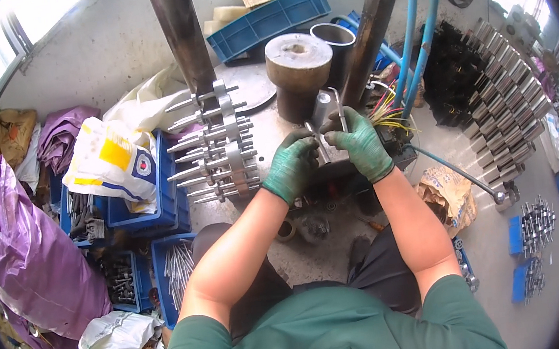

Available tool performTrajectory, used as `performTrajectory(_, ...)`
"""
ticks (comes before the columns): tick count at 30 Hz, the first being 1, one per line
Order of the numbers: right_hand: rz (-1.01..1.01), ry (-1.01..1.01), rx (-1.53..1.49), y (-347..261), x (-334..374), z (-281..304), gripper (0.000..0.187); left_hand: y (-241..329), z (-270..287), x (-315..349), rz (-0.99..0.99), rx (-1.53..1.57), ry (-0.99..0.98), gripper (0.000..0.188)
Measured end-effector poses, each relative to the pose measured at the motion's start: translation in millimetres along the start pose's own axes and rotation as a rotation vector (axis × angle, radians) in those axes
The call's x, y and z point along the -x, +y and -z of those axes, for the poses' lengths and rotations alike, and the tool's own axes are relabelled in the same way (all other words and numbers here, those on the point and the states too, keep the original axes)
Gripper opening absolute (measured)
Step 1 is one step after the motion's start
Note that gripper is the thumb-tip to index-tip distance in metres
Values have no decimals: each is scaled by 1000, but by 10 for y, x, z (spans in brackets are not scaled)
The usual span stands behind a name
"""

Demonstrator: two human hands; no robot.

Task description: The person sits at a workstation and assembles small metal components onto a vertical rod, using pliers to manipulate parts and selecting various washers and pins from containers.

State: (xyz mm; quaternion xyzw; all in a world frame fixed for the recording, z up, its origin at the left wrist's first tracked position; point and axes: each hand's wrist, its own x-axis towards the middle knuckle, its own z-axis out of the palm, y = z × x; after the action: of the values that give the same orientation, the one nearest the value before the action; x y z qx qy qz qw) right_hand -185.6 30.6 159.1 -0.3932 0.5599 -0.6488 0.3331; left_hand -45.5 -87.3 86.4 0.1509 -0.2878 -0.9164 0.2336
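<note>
Both my hands wear green gloves and meet above the front of a metal work table (pixel 265 125). My left hand (pixel 291 165) is closed, its fingertips on a slim metal rod (pixel 320 148) that slants between the hands. In my right hand (pixel 363 144), the closed fingers grip a bent metal rod (pixel 339 109) standing up, its short top end turned left. Whether the two rods touch cannot be made out. Just beyond the hands is a short grey cylinder (pixel 322 104), and behind it rises a thick round steel block (pixel 299 62).
Left of my hands stand several stacked shafted metal parts (pixel 228 156). Blue crates (pixel 145 221) and a purple sack (pixel 30 251) lie farther left. Two steel posts (pixel 178 27) flank the block. To the right are loose coloured wires (pixel 389 111), blue hoses (pixel 414 42) and stacked metal cylinders (pixel 508 93).
</note>
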Motion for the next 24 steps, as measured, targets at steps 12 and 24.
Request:
performTrajectory(12, -134, -109, 44, 31, -43, -18, 27, 47, -69, 182, 100, -151, 9, 20)
performTrajectory(24, -171, -13, -171, 160, -24, -62, 46, 47, -46, 170, 158, -26, -3, 24)
